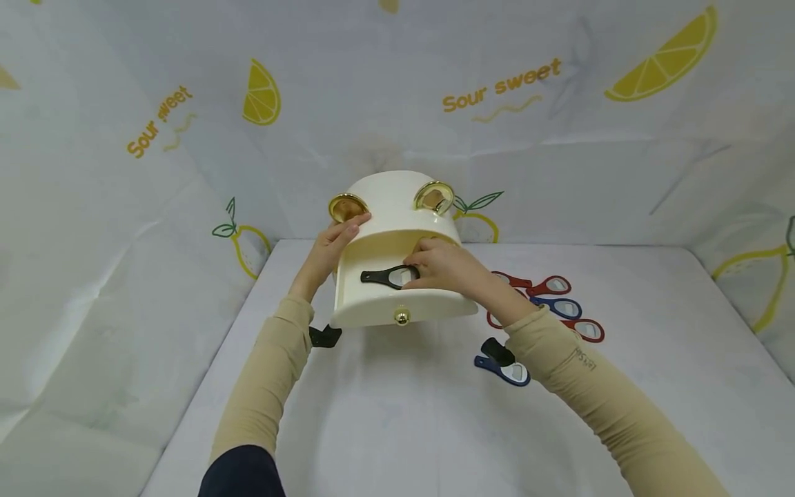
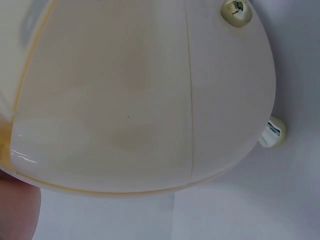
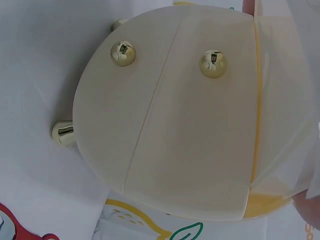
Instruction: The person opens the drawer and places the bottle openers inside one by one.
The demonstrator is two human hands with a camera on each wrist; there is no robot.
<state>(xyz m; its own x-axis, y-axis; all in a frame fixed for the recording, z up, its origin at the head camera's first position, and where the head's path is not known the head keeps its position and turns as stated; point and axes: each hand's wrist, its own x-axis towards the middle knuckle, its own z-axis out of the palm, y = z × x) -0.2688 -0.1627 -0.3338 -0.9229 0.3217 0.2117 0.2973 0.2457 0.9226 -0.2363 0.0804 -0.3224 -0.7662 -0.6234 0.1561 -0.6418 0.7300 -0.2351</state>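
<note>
A white rounded drawer box (image 1: 388, 193) with gold ears stands on the table, its upper drawer (image 1: 373, 310) pulled out by a gold knob's front. Inside the drawer lies a black bottle opener (image 1: 375, 276), its handle pointing left. My right hand (image 1: 444, 266) reaches over the drawer and pinches the opener's ring end between thumb and finger. Fingers of my left hand (image 1: 332, 252) lie extended on the box's top left edge, beside the left gold ear (image 1: 348, 206). The right wrist view shows the curved front with two gold knobs (image 3: 213, 63) and gold feet (image 3: 63, 133).
Several red bottle openers (image 1: 584, 329) and a blue one (image 1: 557, 307) lie in a group right of the box. Another blue opener (image 1: 515, 373) lies nearer, partly behind a black device at my right wrist. A lemon-printed sheet (image 1: 348, 103) hangs behind the white table (image 1: 385, 428).
</note>
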